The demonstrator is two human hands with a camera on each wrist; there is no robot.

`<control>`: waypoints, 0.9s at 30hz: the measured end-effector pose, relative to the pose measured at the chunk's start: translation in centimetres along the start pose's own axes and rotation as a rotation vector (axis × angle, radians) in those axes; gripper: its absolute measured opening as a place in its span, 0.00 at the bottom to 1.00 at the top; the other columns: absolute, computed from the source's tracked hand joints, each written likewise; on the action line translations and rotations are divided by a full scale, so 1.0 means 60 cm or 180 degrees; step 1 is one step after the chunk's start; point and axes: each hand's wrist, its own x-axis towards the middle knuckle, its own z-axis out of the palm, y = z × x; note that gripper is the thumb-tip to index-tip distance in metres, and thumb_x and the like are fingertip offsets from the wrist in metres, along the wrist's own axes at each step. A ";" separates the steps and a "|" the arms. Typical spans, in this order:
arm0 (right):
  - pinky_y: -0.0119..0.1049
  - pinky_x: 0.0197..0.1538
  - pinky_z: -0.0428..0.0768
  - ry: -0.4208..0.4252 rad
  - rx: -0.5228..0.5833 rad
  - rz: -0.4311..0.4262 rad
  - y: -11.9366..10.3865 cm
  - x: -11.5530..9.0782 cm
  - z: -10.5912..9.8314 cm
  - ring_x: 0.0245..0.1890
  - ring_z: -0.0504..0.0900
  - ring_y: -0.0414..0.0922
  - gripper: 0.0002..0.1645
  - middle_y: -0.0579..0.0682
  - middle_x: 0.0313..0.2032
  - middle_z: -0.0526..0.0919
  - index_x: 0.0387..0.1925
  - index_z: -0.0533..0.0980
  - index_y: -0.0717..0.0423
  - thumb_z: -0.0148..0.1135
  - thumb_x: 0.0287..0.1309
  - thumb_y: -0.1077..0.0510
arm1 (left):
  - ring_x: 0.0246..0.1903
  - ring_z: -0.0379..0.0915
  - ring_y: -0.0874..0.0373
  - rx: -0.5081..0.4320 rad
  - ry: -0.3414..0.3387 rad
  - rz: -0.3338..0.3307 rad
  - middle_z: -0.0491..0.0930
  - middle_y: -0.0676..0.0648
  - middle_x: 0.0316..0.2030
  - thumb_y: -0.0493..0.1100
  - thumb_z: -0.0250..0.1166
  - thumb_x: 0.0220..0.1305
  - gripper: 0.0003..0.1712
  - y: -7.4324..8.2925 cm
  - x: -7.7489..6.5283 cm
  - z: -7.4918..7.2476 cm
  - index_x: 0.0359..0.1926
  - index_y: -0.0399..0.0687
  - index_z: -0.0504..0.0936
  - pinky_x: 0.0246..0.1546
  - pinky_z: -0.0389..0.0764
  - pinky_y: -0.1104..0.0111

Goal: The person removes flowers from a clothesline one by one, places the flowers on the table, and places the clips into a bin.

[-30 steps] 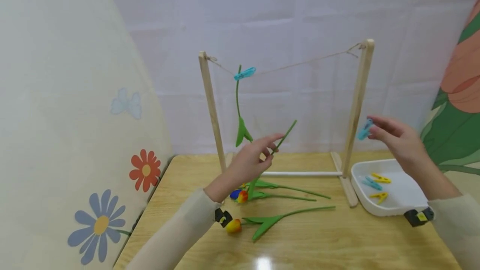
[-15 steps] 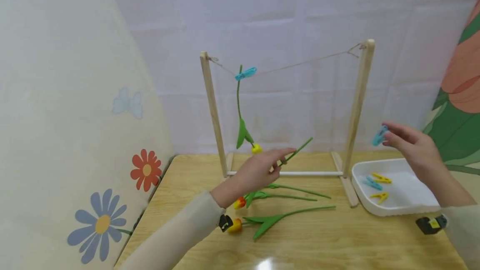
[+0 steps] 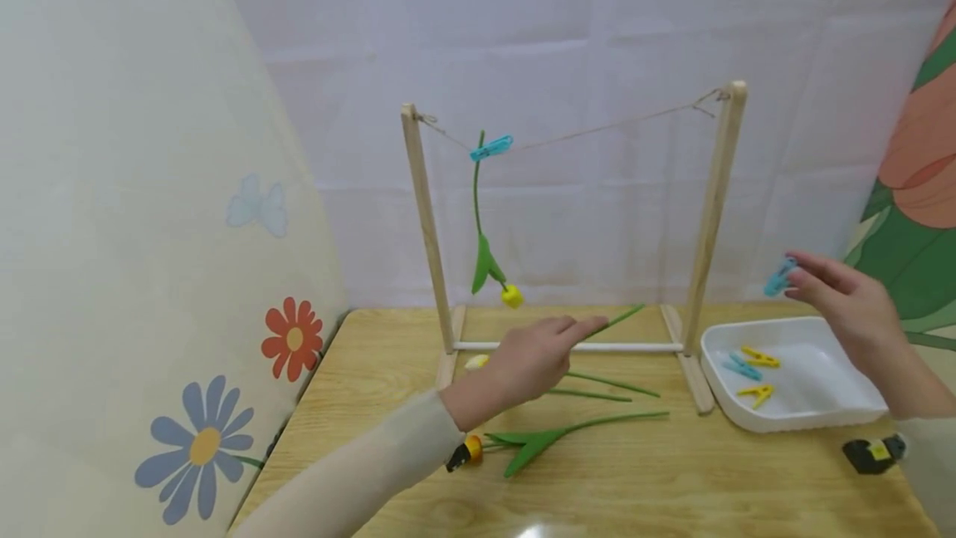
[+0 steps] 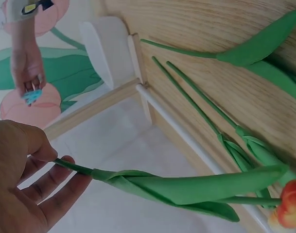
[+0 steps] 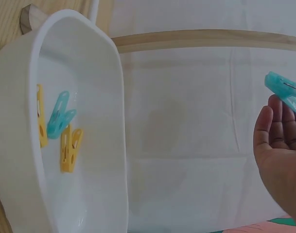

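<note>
My left hand pinches an artificial tulip by its green stem, above the table in front of the rack. In the left wrist view the held tulip's leaves lead to a red-orange bloom. Over at the right, my right hand pinches a blue clothespin, beyond the rack's right post. A yellow tulip hangs bloom-down from the string, clipped by another blue clothespin. More tulips lie on the table, some partly hidden behind my left hand and forearm.
The wooden rack stands at the back, with twine strung between its posts and a white bar low down. To its right sits a white tray holding yellow clothespins and a blue clothespin.
My left hand has moved right and down with the tulip, uncovering the hanging yellow bloom. My right hand has drawn to the right and slightly down, still pinching the blue clothespin.
</note>
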 end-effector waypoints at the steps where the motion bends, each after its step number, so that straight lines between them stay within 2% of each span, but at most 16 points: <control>1: 0.13 0.43 0.75 0.0000 0.0058 0.0001 0.001 -0.001 -0.002 0.38 0.83 0.28 0.17 0.29 0.42 0.84 0.54 0.79 0.35 0.61 0.70 0.59 | 0.39 0.79 0.60 0.0037 -0.0061 -0.0002 0.82 0.50 0.52 0.30 0.60 0.66 0.40 0.002 0.000 0.001 0.76 0.56 0.63 0.16 0.64 0.83; 3: 0.14 0.43 0.75 0.0006 0.0136 -0.0009 0.005 -0.001 -0.006 0.38 0.83 0.29 0.17 0.30 0.41 0.84 0.52 0.80 0.34 0.61 0.70 0.59 | 0.41 0.79 0.61 0.0137 -0.0119 0.0052 0.81 0.51 0.52 0.30 0.59 0.67 0.40 0.005 0.000 0.005 0.77 0.55 0.61 0.16 0.63 0.83; 9: 0.13 0.42 0.74 0.0072 0.0020 0.0023 0.015 -0.002 -0.017 0.38 0.82 0.27 0.18 0.27 0.43 0.83 0.55 0.79 0.34 0.61 0.70 0.58 | 0.41 0.79 0.62 0.0444 -0.0132 0.0230 0.79 0.53 0.53 0.30 0.59 0.68 0.41 0.010 0.000 0.020 0.78 0.52 0.57 0.13 0.59 0.83; 15: 0.14 0.42 0.76 0.0145 0.0061 0.0107 0.025 0.000 -0.024 0.38 0.81 0.26 0.18 0.28 0.43 0.82 0.58 0.78 0.37 0.61 0.70 0.57 | 0.45 0.79 0.60 0.0605 -0.0212 0.0372 0.78 0.53 0.56 0.30 0.60 0.69 0.44 0.013 0.000 0.040 0.80 0.51 0.52 0.15 0.61 0.81; 19: 0.14 0.41 0.76 0.0172 -0.0022 0.0173 0.034 0.000 -0.031 0.39 0.81 0.25 0.24 0.27 0.45 0.80 0.65 0.75 0.43 0.62 0.70 0.55 | 0.43 0.76 0.62 0.0673 -0.0283 0.0473 0.77 0.53 0.55 0.30 0.62 0.68 0.47 0.018 0.000 0.050 0.81 0.52 0.50 0.15 0.61 0.81; 22: 0.14 0.40 0.76 0.0160 -0.0124 0.0260 0.041 -0.002 -0.036 0.41 0.79 0.23 0.31 0.25 0.46 0.78 0.72 0.69 0.48 0.61 0.70 0.52 | 0.40 0.76 0.63 0.0846 -0.0264 0.0566 0.77 0.54 0.54 0.31 0.64 0.68 0.46 0.022 0.001 0.059 0.80 0.51 0.51 0.16 0.62 0.82; 27: 0.14 0.40 0.76 0.0149 -0.0102 0.0378 0.054 -0.004 -0.043 0.42 0.78 0.21 0.40 0.24 0.48 0.75 0.77 0.60 0.56 0.61 0.70 0.51 | 0.40 0.77 0.63 0.0975 -0.0329 0.0589 0.77 0.55 0.55 0.34 0.64 0.68 0.46 0.028 0.002 0.072 0.80 0.51 0.51 0.16 0.61 0.82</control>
